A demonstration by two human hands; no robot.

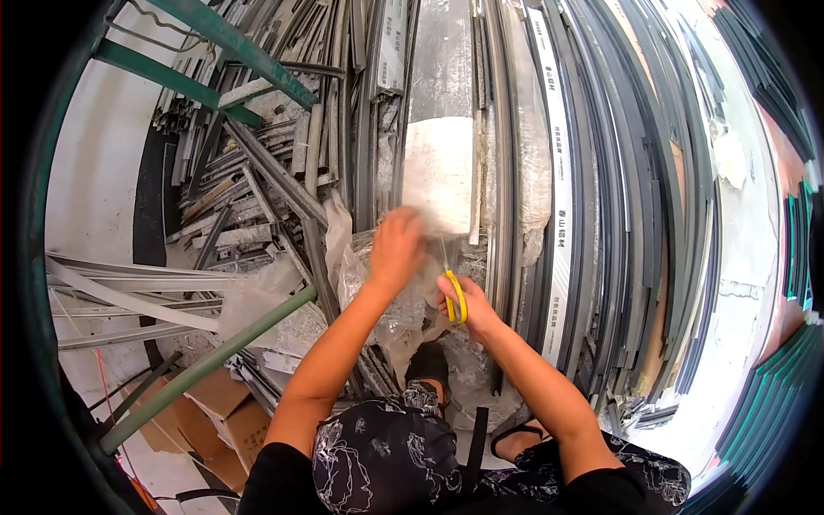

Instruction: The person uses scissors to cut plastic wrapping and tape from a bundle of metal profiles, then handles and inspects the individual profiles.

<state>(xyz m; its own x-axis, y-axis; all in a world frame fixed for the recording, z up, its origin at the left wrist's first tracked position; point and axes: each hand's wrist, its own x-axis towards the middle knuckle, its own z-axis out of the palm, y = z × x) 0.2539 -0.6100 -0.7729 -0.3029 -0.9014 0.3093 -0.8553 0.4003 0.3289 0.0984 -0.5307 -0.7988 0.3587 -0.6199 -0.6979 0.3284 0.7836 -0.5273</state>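
Scissors (pixel 457 299), one pair, yellow-handled: logged just off the centre of my view, toward 4 o'clock, blades pointing to 12 and blurred near their tips.

Right hand (pixel 477 311): clamped on the scissors' handles, forearm running down toward 5 o'clock.

Left hand (pixel 396 251): at centre, a touch toward 10 o'clock, apart from the right hand; its fingers blur beside the lower corner of the white sheet, and I cannot tell whether they grip it.

White sheet (pixel 439 167), one: at 12 o'clock from centre, lying on a long grey panel (pixel 441 60), its lower edge near the blades.

Dark metal profiles (pixel 631 202), many: bundled lengthwise, between 2 and 3 o'clock.

Heaped offcuts (pixel 249 163), mixed lengths: 10 o'clock, crossed at their far side by a green frame (pixel 245 45).

Green bar (pixel 215 369), one: 8 o'clock, slanting above cardboard boxes (pixel 245 421).

Clear plastic film (pixel 399 324), crumpled: 6 o'clock, just below the hands.

Dark shoe (pixel 428 365), one: 6 o'clock, beyond the film.
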